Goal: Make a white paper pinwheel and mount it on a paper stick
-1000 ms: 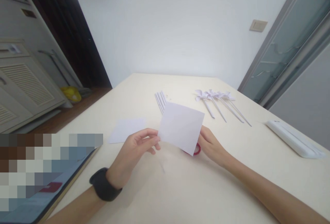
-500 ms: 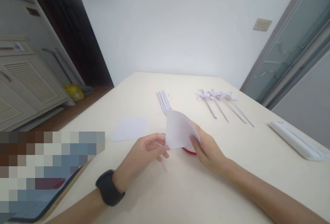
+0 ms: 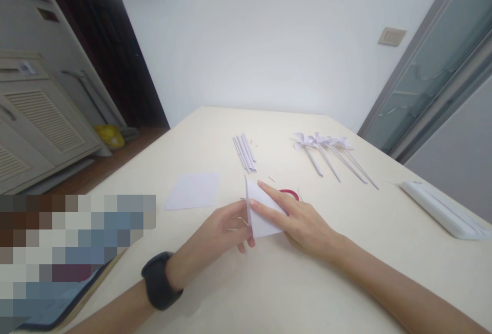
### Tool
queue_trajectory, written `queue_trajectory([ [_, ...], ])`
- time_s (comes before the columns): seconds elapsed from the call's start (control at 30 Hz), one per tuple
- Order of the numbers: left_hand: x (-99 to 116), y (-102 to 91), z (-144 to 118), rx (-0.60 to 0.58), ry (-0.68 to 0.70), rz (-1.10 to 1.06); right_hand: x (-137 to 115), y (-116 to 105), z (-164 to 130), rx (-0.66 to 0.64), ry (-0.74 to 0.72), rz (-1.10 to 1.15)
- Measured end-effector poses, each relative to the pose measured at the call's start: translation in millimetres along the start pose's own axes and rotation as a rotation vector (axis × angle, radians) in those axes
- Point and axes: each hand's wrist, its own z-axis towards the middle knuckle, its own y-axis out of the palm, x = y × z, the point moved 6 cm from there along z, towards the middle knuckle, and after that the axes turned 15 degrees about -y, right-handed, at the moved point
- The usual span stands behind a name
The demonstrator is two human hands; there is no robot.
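Note:
A white piece of paper (image 3: 263, 221) is held tilted above the table, its left edge bent up. My left hand (image 3: 226, 229) pinches that left edge between thumb and fingers. Over the paper's face lie the index and middle fingers of my right hand (image 3: 305, 221), gripping it from the right; the thumb is hidden. Scissors with a red handle (image 3: 289, 191) lie behind, partly covered by the paper and my right hand. To the left a flat square of white paper (image 3: 192, 190) rests on the table. A black watch (image 3: 161, 280) is on my left wrist.
Several rolled paper sticks (image 3: 244, 153) lie beyond my hands. Several white paper pinwheels on sticks (image 3: 319, 142) are at the back right. A long pale case (image 3: 442, 211) sits near the right edge, and a blurred-out flat object (image 3: 57, 293) at the left. Small white scraps (image 3: 271, 179) lie mid-table.
The paper has tipped and turned, its left edge now bent up. My right fingers have spread across its face. More of the scissors' red handle shows behind it.

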Motion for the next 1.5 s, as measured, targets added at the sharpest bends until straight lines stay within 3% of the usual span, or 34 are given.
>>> queue_trajectory([
  [0.57,-2.4,-0.9,-0.6,-0.084,-0.093,-0.073,1.9,7.3,2.0,-0.070,-0.020,-0.028],
  [0.93,-4.6,2.1,-1.5,-0.059,-0.239,-0.109,-1.7,13.2,2.4,-0.147,-0.044,-0.064],
  [1.1,-2.1,4.2,-5.4,-0.117,-0.221,-0.159,-2.2,14.4,2.7,-0.154,-0.045,-0.065],
  [1.5,-4.1,0.3,-5.1,-0.072,-0.228,-0.178,-0.6,18.9,1.3,-0.161,-0.030,-0.053],
])
